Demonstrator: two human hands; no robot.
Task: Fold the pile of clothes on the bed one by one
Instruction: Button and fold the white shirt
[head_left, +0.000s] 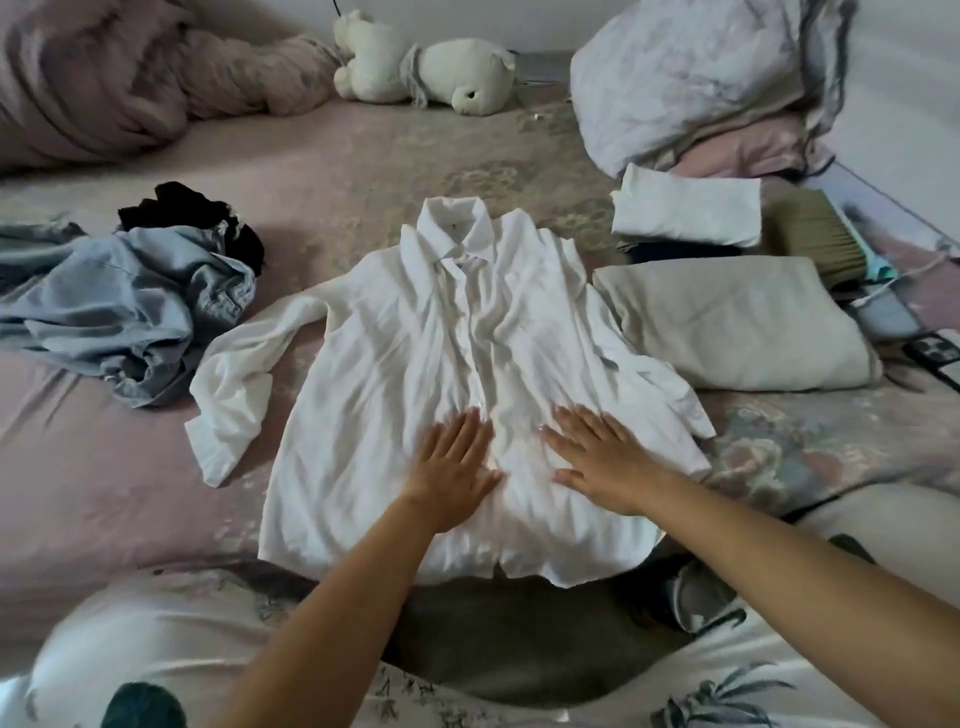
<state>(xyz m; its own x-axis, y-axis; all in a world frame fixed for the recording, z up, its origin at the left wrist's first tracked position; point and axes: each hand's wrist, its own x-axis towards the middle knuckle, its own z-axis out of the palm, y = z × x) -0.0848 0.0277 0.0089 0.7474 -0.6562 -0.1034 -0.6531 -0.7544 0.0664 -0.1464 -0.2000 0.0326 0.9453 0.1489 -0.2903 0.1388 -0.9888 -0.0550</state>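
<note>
**White shirt flattened, fold not yet begun**

The white shirt (467, 374) is laid face up in the middle of the bed (104, 493), collar far, hem near; it is pressed flat by the left hand (457, 467) and the right hand (602, 462), fingers straight and slightly spread, nothing pinched; no sleeve is yet turned in. To the right, a folded white garment (685, 213) and a folded cream piece (737, 322) are judged done; to the left, a crumpled blue denim garment (124, 306) and a black item (192, 208) are left unfolded.

white shirt (447, 364) spread flat, collar up
</note>
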